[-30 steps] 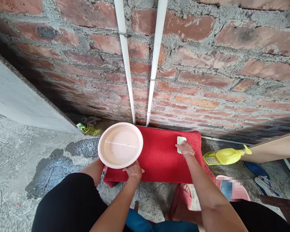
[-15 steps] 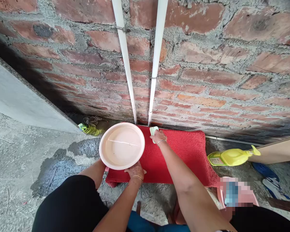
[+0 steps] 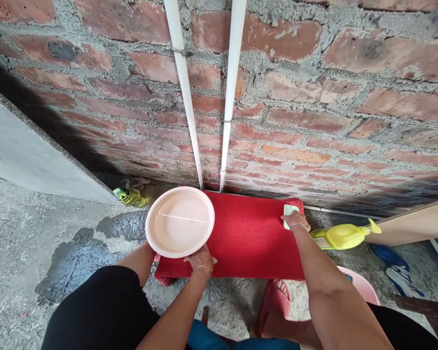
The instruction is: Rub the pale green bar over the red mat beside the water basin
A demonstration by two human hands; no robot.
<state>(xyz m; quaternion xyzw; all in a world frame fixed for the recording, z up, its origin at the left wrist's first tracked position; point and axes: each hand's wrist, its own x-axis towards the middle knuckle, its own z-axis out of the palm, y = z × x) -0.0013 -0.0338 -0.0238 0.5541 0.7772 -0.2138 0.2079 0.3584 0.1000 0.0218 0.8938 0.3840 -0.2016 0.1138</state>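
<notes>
Head view: right hand (image 3: 298,221) gripped a pale green rectangular block (image 3: 289,209) near the far right corner of a red, nubby-pile fabric mat (image 3: 244,233). Left hand (image 3: 199,258) touched a round, pale pink plastic basin (image 3: 151,218)'s near rim; fingers partly hidden, couldn't tell if clasping. Tugging the mat might have tipped the basin off the left end. Basin smooth, shallow; mat edges rounded, knobbly.

Two white pipes (image 3: 231,68) run down a brick wall (image 3: 299,116).
</notes>
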